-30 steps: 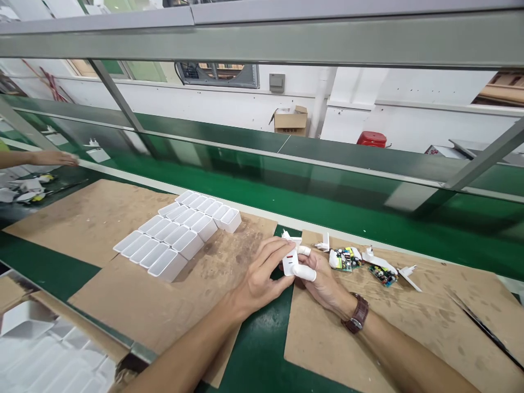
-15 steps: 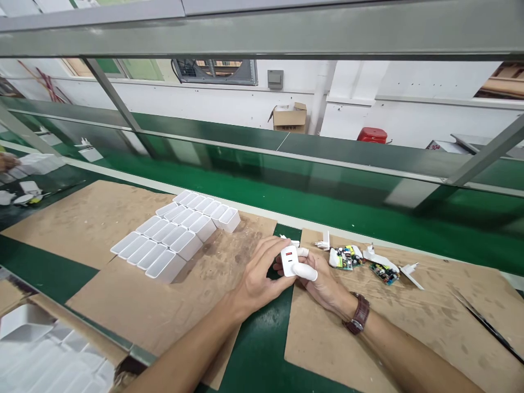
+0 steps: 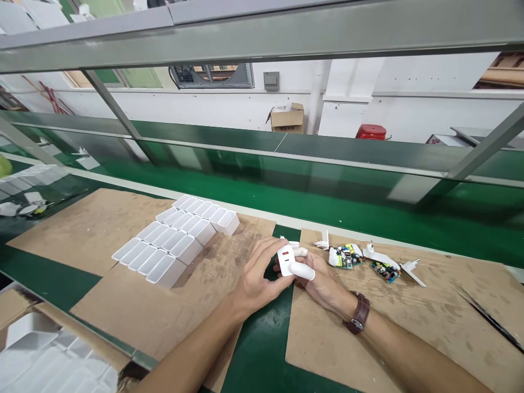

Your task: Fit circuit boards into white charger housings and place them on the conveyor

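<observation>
Both my hands hold one white USB charger [image 3: 286,261] over the gap between two cardboard sheets. Its end face, with a red port and a dark port, points toward me. My left hand [image 3: 258,275] grips it from the left. From the right, my right hand [image 3: 317,275] pinches it with thumb and finger in white finger cots. Just beyond the hands lies a white plug piece, partly hidden. Right of them are circuit boards [image 3: 343,256] and white plug covers [image 3: 413,270] with pins.
Rows of white charger housings [image 3: 172,234] stand on the left cardboard [image 3: 98,218]. A box of more housings [image 3: 53,355] is at lower left. Tweezers [image 3: 489,316] lie on the right cardboard [image 3: 327,338]. Behind runs a green conveyor belt [image 3: 262,191] beneath a metal frame.
The view has shifted slightly. Both hands keep the charger in nearly the same pose. At the far left, another person's hand has gone out of view.
</observation>
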Tool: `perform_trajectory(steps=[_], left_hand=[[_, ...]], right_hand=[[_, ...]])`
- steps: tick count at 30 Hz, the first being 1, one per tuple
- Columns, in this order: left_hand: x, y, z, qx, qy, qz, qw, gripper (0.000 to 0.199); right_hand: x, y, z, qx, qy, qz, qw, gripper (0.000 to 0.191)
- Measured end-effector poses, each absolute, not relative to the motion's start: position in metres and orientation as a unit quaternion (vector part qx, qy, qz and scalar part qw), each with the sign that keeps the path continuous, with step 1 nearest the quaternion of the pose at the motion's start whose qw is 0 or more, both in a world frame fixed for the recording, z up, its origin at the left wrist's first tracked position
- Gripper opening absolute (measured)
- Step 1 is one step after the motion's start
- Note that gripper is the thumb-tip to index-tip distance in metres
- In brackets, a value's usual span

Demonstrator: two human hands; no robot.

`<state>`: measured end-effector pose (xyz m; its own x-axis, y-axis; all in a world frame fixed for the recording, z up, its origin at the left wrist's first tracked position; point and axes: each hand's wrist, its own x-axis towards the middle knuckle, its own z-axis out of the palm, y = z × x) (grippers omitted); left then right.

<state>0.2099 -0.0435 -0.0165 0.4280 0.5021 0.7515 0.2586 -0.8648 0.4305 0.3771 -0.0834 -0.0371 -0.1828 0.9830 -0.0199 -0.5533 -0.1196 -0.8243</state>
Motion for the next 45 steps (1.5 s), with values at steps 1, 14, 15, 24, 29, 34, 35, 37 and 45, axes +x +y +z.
perform_trajectory(steps=[1, 14, 15, 24, 29, 34, 35, 37, 45], left_hand=[[0.21, -0.044, -0.016, 0.837, 0.223, 0.484, 0.124, 0.061], [0.212, -0.044, -0.014, 0.843, 0.197, 0.487, 0.116, 0.057], [0.212, -0.044, -0.014, 0.843, 0.197, 0.487, 0.117, 0.058], [0.214, -0.045, -0.012, 0.836, 0.189, 0.491, 0.154, 0.053], [0.212, -0.044, -0.015, 0.838, 0.192, 0.487, 0.155, 0.054], [0.21, -0.044, -0.017, 0.844, 0.22, 0.471, 0.134, 0.059], [0.21, -0.044, -0.017, 0.843, 0.224, 0.472, 0.129, 0.059], [0.21, -0.044, -0.016, 0.843, 0.227, 0.473, 0.12, 0.058], [0.212, -0.046, -0.011, 0.842, 0.229, 0.475, 0.113, 0.058]], right_hand=[[0.377, -0.084, -0.036, -0.303, -0.351, 0.684, 0.563, 0.043], [0.377, -0.086, -0.031, -0.287, -0.341, 0.684, 0.577, 0.042], [0.377, -0.086, -0.031, -0.286, -0.342, 0.684, 0.578, 0.043], [0.375, -0.083, -0.039, -0.275, -0.381, 0.639, 0.61, 0.049], [0.375, -0.084, -0.039, -0.28, -0.382, 0.642, 0.603, 0.047], [0.377, -0.085, -0.047, -0.283, -0.384, 0.676, 0.562, 0.038], [0.378, -0.086, -0.049, -0.28, -0.381, 0.684, 0.556, 0.038], [0.378, -0.086, -0.051, -0.273, -0.375, 0.694, 0.551, 0.038], [0.377, -0.087, -0.043, -0.279, -0.361, 0.705, 0.542, 0.037]])
